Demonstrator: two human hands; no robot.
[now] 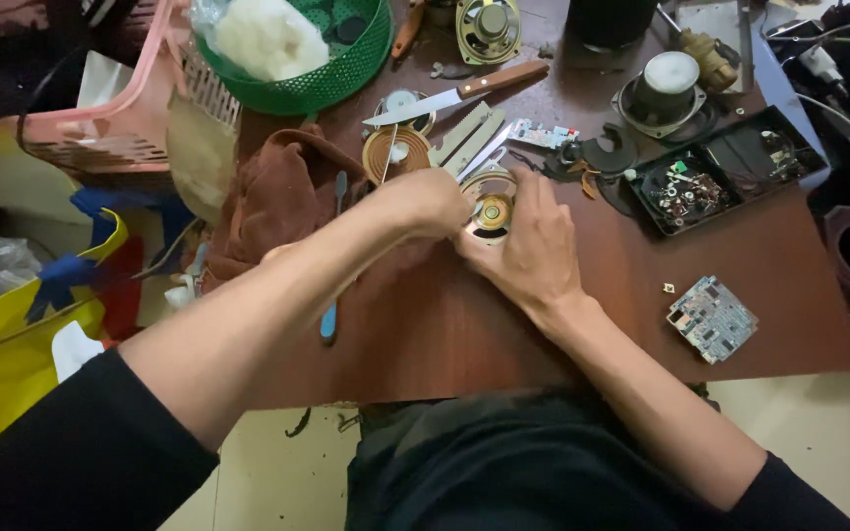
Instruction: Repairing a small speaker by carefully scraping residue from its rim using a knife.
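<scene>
Both grips, left hand [432, 202] and right hand [528, 246], clasp the speaker [492, 210] between them.

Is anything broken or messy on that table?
Yes. A black case lies opened with its wiring exposed, a loose circuit board sits apart near the table's edge, and a knife lies among scattered parts. Both hands, left and right, grip a small speaker stripped of any housing.
</scene>
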